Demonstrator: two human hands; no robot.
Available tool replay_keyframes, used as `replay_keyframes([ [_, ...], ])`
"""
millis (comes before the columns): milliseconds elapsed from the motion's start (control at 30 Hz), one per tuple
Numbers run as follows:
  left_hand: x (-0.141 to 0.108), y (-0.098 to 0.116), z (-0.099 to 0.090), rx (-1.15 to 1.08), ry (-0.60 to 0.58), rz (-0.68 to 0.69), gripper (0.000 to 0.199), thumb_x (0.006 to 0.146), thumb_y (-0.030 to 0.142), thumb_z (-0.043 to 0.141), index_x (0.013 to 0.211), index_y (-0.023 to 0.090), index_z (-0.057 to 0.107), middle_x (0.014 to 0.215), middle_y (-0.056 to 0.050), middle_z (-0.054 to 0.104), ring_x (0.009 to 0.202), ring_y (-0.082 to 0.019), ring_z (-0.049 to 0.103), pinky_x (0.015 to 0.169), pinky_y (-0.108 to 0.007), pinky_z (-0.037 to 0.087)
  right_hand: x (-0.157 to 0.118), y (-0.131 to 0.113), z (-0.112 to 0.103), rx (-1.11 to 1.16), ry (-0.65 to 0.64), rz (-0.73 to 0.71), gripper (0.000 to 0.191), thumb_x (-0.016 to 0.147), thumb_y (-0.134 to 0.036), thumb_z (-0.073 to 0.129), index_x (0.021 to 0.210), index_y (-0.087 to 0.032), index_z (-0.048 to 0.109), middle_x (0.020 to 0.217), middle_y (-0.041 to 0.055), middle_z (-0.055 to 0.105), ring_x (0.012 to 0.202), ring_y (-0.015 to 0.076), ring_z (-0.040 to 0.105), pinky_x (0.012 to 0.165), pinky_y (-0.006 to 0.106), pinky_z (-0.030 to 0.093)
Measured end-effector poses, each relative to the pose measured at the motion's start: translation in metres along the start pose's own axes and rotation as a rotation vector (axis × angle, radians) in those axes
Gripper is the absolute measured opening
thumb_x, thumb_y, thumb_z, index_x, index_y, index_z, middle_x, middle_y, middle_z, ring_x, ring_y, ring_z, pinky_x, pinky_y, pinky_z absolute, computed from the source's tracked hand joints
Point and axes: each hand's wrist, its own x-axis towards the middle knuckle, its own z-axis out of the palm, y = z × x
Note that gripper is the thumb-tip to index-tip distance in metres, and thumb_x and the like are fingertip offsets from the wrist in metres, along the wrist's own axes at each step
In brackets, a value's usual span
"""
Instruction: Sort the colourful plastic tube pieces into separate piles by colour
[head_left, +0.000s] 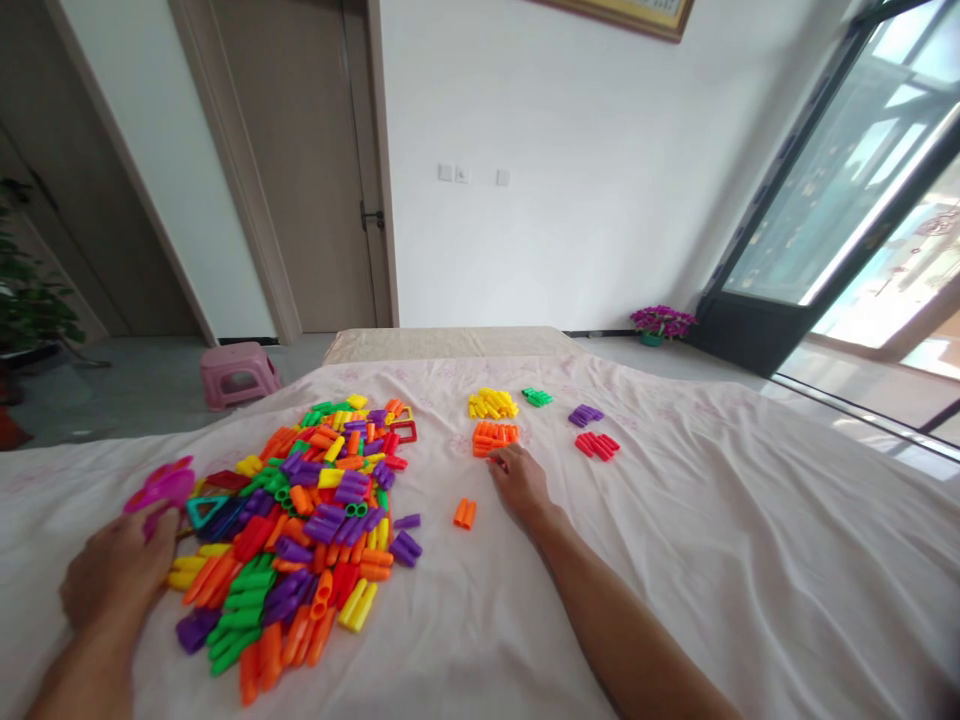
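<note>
At the left edge of a large mixed heap of coloured plastic tube blocks [322, 530], my left hand [120, 570] is closed on a magenta plastic piece [166, 484]. Beside that piece lies a teal triangle frame [205, 512]. My right hand [521, 480] reaches to the front of a small group of orange tube blocks [495, 437], its fingertips pinched at an orange block there. A separate orange double tube [464, 514] lies nearer me. Around the orange group are yellow [493, 403], green [537, 397], purple [586, 414] and red tube blocks [598, 445], each colour in its own cluster.
A pale, wrinkled cloth [720, 560] covers the surface. Two loose purple blocks [406, 548] and a red square frame [403, 431] lie at the heap's right side. Beyond stand a pink stool [240, 376], a closed door [300, 160] and a pot of purple flowers [663, 322].
</note>
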Motion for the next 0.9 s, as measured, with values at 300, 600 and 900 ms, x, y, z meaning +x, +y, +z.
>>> replay_keyframes([
  [300, -0.012, 0.014, -0.016, -0.003, 0.009, -0.039, 0.069, 0.09, 0.06, 0.029, 0.136, 0.02, 0.06, 0.132, -0.017, 0.062, 0.105, -0.036, 0.065, 0.079, -0.041, 0.051, -0.001, 0.002, 0.001, -0.041, 0.126, -0.096, 0.022, 0.093, -0.024, 0.054, 0.104, -0.023, 0.073, 0.106, 0.0076, 0.069, 0.102, 0.0229, 0.06, 0.088, 0.034, 0.046],
  [600, -0.012, 0.012, -0.015, -0.06, 0.011, -0.045, 0.069, 0.09, 0.061, 0.03, 0.136, 0.02, 0.059, 0.136, -0.016, 0.06, 0.113, -0.038, 0.062, 0.087, -0.045, 0.05, -0.014, -0.035, 0.005, 0.181, -0.185, -0.506, 0.018, 0.083, -0.028, 0.07, 0.1, -0.024, 0.074, 0.102, 0.0044, 0.073, 0.094, 0.0192, 0.064, 0.088, 0.032, 0.048],
  [900, -0.016, 0.016, -0.019, -0.046, 0.027, -0.021, 0.068, 0.092, 0.059, 0.028, 0.135, 0.018, 0.06, 0.131, -0.018, 0.063, 0.108, -0.036, 0.063, 0.085, -0.043, 0.05, 0.001, -0.041, 0.014, 0.079, -0.023, -0.314, 0.021, 0.088, -0.016, 0.057, 0.1, -0.022, 0.074, 0.102, 0.0058, 0.073, 0.1, 0.0207, 0.064, 0.092, 0.033, 0.047],
])
